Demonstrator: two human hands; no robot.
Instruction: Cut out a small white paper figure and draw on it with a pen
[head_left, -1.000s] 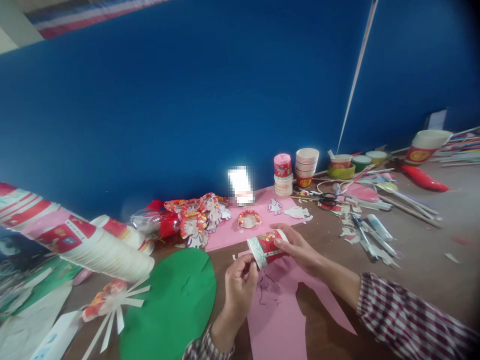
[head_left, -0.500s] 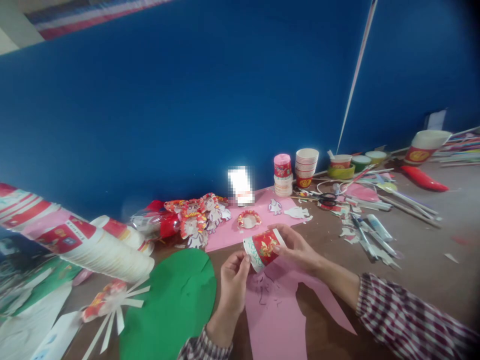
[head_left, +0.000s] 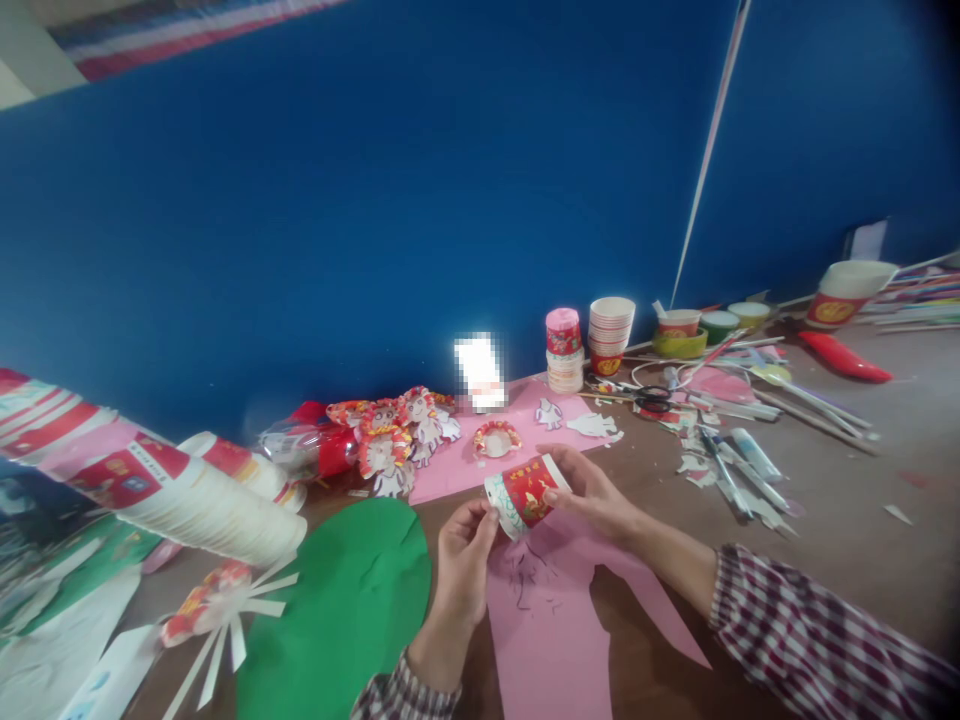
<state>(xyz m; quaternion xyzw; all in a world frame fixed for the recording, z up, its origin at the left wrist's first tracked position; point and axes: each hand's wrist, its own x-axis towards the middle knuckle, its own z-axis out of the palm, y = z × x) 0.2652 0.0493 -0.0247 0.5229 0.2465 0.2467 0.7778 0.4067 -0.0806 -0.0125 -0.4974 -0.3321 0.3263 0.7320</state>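
Observation:
Between my hands is a red paper cup with gold print and green scrollwork, lying tilted on its side. The fingers of my left hand pinch its left rim. My right hand grips the other end, thumb on the red wall. Below the cup a pink paper sheet carries dark scribbled lines. Behind it, on another pink sheet, sit a ring-shaped red and yellow piece and white paper cutouts.
A green paper oval and a long stack of paper cups lie at left. Cut-out figures stand by the blue partition. Upright cups, scissors, tubes and paper scraps are on the right.
The cup has been turned in my hands, so a different part of its gold print shows. My left hand and the cup have shifted slightly left.

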